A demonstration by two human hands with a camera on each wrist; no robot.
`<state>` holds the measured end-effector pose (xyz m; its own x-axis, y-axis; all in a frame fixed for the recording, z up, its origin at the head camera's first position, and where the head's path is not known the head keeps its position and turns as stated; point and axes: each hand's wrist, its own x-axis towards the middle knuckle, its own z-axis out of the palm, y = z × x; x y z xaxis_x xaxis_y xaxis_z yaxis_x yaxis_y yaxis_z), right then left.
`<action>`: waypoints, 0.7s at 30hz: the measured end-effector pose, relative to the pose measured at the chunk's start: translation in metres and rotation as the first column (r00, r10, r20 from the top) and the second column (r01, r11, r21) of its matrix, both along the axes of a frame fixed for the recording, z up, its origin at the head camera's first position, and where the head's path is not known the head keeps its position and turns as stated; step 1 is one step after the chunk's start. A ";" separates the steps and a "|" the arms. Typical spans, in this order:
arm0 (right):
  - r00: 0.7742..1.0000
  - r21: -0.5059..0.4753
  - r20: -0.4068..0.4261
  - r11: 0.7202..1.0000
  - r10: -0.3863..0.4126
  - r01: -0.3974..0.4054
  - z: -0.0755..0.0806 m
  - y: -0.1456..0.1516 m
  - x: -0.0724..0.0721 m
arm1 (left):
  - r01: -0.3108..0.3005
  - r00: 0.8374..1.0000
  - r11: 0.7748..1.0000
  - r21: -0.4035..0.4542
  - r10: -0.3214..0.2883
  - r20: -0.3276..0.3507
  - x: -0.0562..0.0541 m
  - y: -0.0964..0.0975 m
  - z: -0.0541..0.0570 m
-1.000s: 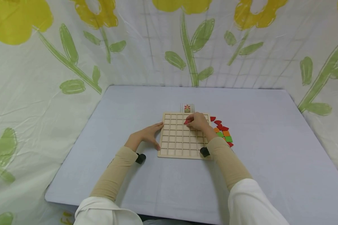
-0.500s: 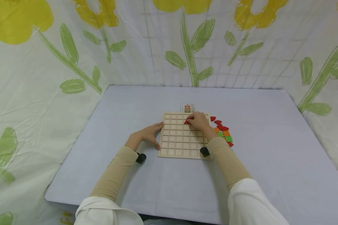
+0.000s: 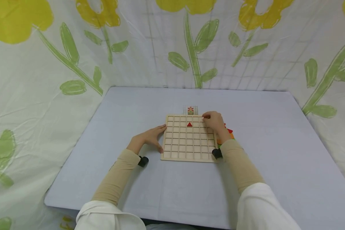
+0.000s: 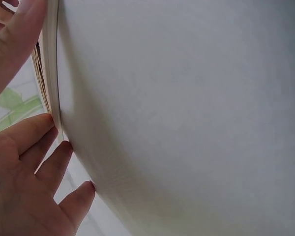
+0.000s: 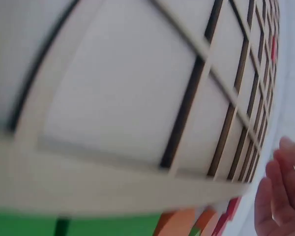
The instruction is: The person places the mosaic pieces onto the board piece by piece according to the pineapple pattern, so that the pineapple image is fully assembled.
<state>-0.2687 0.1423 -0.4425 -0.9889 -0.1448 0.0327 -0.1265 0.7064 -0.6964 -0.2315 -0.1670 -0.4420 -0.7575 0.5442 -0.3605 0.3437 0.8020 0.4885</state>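
Gridded board [image 3: 189,149] pale tan; triangle [image 3: 189,124] red; backdrop [image 3: 161,41] white, yellow-and-green floral.

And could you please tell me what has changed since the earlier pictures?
The right hand let go of the red triangle, now lying in a cell of the wooden board, and moved right, near the board's far right corner. The left hand stayed at the board's left edge; the printed card stayed put.
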 end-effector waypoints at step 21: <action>0.996 0.173 0.083 0.985 -0.035 0.020 -0.003 0.042 0.000 | 0.005 1.000 1.000 -0.006 -0.005 -0.004 0.000 0.000 0.000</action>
<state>-0.2685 0.1841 -0.4459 -0.9907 -0.1136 -0.0754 -0.0503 0.8188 -0.5719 -0.2316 -0.1673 -0.4420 -0.7565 0.5456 -0.3607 0.3495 0.8034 0.4821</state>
